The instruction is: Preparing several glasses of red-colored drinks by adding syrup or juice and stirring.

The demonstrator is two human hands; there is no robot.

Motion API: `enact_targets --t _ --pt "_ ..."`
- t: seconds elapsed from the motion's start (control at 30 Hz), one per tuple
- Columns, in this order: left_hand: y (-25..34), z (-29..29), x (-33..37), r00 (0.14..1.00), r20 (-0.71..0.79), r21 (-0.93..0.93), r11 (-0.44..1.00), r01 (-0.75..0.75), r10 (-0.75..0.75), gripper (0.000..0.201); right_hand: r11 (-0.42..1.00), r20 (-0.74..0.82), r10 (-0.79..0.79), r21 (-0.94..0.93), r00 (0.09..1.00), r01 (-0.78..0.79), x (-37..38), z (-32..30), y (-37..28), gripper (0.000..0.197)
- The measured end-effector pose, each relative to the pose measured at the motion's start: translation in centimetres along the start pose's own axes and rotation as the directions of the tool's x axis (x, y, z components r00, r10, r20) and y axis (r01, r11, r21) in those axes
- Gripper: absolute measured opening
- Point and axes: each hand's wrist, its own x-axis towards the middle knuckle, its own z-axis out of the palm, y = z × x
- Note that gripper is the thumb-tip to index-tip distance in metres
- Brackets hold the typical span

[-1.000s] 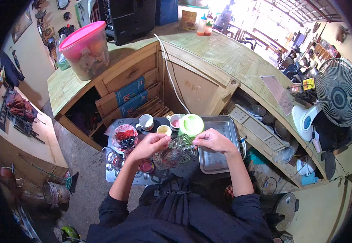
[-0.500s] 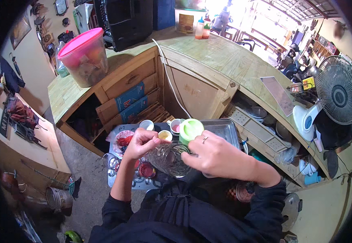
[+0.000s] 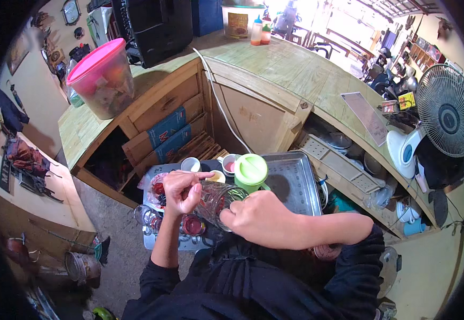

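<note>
Near the middle of the frame a clear glass jar [image 3: 210, 201] lies tilted between the person's two hands, above the crowded grey desk [image 3: 186, 246]. The left hand [image 3: 183, 193] is at the jar's left end, its forefinger stretched out toward the right, its thumb raised and the other fingers curled; whether those fingers grip the glass cannot be told. The right hand [image 3: 264, 218] comes across from the lower right with its fingers bent in at the jar's right end; the fingertips are hidden, so it cannot be told whether they pinch the rim or reach inside. Just behind the jar stands a container with a light green lid [image 3: 250, 169], and to its right lies a metal tray [image 3: 293, 186]. Beyond the left hand are a white cup [image 3: 191, 164], a cup with yellow contents [image 3: 216, 176] and a cup with pink contents [image 3: 230, 164]. A reddish glass mug [image 3: 192, 225] sits below the jar's left end, with a clear glass [image 3: 148, 217] farther left. On the wooden desk [image 3: 274, 66] across the top are a pink-lidded bucket [image 3: 104, 82], at upper left, and a fan [image 3: 448, 114], at upper right.
</note>
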Motion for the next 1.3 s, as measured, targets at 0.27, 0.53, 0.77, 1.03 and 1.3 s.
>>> enact_targets --t 0.27,0.53,0.77,1.03,1.3 --pt "-0.3 -0.3 0.8 0.992 -0.041 -0.092 0.989 -0.120 0.116 0.027 0.910 -0.081 -0.221 -0.376 0.972 0.175 0.6 -2.1 1.0 0.010" --pt "-0.3 0.7 1.4 0.959 -0.165 0.047 0.973 -0.225 0.230 0.029 0.976 0.016 -0.053 -0.213 0.998 0.056 0.4 -0.9 -1.0 0.009" --pt "-0.6 1.0 0.8 0.959 -0.197 0.016 0.979 -0.205 0.204 0.030 0.978 -0.124 0.205 -0.006 0.971 -0.207 0.5 -1.1 0.0 0.010" --pt "-0.3 1.5 1.8 0.924 -0.253 0.037 0.957 -0.287 0.286 0.030 0.923 0.035 -0.025 -0.384 0.999 0.037 0.0 -1.1 -1.8 0.009" --pt "-0.3 1.0 1.7 0.970 -0.150 -0.012 0.981 -0.195 0.191 0.026 0.957 -0.144 0.011 -0.285 0.990 -0.052 0.2 -1.4 -1.0 0.009"
